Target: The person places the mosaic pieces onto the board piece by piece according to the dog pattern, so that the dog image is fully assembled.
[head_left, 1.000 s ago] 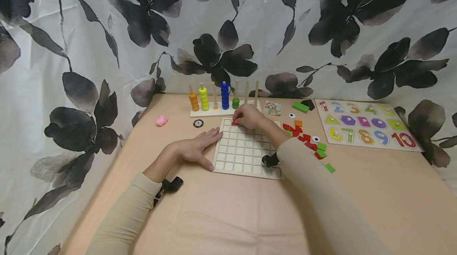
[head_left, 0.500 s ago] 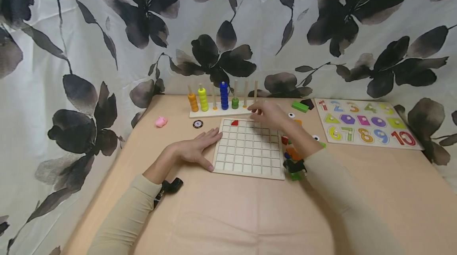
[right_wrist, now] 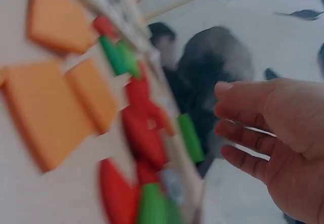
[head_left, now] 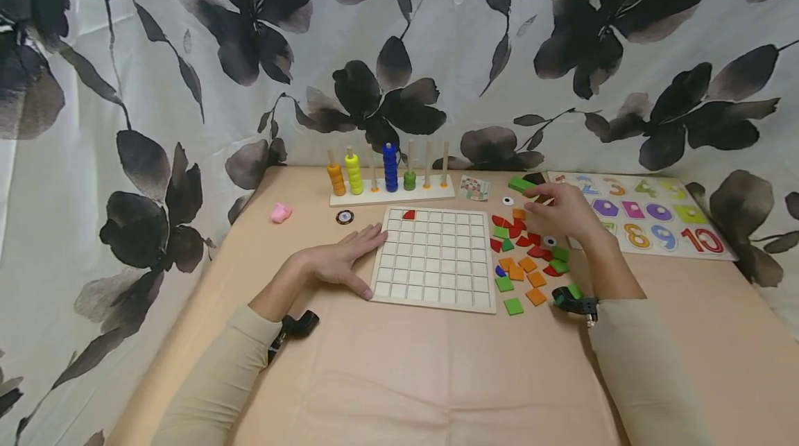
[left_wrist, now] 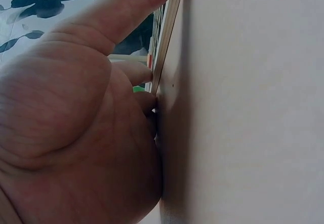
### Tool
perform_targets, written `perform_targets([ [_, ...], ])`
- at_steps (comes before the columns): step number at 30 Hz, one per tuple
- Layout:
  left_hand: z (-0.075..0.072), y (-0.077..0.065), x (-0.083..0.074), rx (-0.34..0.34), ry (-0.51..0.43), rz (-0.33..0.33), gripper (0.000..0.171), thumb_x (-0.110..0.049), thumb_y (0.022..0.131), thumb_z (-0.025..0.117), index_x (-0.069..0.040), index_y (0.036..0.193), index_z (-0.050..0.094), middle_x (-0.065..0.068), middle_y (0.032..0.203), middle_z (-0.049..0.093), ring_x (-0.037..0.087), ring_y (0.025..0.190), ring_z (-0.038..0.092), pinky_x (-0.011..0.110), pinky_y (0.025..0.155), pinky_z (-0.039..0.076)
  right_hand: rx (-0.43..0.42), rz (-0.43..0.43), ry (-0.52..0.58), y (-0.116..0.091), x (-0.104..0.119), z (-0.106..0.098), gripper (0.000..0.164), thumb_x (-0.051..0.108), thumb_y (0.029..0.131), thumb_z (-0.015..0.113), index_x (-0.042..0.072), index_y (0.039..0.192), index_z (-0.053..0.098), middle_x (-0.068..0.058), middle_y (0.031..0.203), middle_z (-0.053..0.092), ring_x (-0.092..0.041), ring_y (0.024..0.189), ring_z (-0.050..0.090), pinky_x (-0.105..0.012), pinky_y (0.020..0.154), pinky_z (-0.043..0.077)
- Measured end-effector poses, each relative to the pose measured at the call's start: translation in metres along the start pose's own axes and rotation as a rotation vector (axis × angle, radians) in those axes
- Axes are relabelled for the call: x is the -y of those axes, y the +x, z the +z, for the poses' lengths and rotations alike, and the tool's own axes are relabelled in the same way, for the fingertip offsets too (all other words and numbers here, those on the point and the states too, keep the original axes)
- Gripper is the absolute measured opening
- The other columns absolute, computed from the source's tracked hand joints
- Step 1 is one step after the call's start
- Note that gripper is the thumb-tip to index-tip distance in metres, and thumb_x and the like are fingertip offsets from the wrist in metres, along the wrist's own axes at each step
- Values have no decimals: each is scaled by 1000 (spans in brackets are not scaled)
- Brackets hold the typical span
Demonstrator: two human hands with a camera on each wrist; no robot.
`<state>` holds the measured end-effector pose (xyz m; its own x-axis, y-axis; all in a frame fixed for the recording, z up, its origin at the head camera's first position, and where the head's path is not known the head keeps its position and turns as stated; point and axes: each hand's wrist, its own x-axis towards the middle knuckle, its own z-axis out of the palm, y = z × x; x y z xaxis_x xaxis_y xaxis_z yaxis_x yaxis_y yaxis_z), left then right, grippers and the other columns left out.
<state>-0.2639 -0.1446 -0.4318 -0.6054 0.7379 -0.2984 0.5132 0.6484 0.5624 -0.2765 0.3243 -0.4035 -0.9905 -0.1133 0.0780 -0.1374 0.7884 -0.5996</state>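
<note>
A white gridded board (head_left: 435, 259) lies flat on the table, with one red piece (head_left: 408, 215) in its top row. My left hand (head_left: 333, 260) rests flat at the board's left edge, fingers straight and thumb at the lower corner. In the left wrist view, that hand (left_wrist: 76, 102) lies against the board's wooden edge (left_wrist: 168, 36). My right hand (head_left: 564, 212) hovers above the loose pieces to the right, holding nothing. Its loosely bent fingers (right_wrist: 243, 133) show in the right wrist view. Below it are red pieces (head_left: 538, 252), orange pieces (head_left: 535, 296) and green pieces (head_left: 514, 306).
A peg rack (head_left: 393, 194) with colored rings stands behind the board, with a small picture card (head_left: 474, 188) beside it. A number puzzle board (head_left: 662, 224) lies at the back right. Left of the board are a pink lump (head_left: 281, 213) and a black round disc (head_left: 345, 216).
My right hand has left the red piece on the board's top row and moved right, over the loose pieces. My left hand has stayed at the board's edge.
</note>
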Motion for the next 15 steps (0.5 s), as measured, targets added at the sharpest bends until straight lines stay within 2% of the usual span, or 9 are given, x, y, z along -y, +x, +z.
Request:
perform_targets([
  [2, 0, 0, 0, -2, -2, 1, 120, -61, 68, 77, -25, 156, 3, -2, 161, -13, 21, 146, -13, 46, 118, -1, 58, 57, 10, 3, -6, 6, 32, 20, 94, 63, 13, 125, 64, -10, 108, 59, -27, 93, 54, -32, 71, 51],
  [5, 0, 0, 0, -2, -6, -1, 120, -60, 68, 77, -26, 156, 2, -2, 161, -14, 22, 146, -13, 45, 118, -1, 117, 96, -16, 7, -13, 14, 32, 15, 94, 63, 14, 125, 65, -10, 109, 59, -27, 89, 55, -31, 70, 53],
  [11, -2, -1, -1, -2, -14, 0, 120, -59, 68, 78, -25, 156, 3, -1, 161, -14, 22, 146, -13, 46, 118, -1, 104, 36, -88, 13, -22, 23, 27, 9, 92, 64, 11, 118, 69, -9, 106, 65, -24, 84, 55, -35, 74, 52],
  [15, -1, -1, 0, -3, -15, 1, 120, -59, 68, 78, -24, 156, 4, -1, 161, -13, 23, 146, -12, 46, 118, -1, 101, 11, -93, 17, -23, 27, 25, 11, 93, 63, 12, 117, 69, -7, 98, 65, -23, 77, 56, -35, 70, 52],
])
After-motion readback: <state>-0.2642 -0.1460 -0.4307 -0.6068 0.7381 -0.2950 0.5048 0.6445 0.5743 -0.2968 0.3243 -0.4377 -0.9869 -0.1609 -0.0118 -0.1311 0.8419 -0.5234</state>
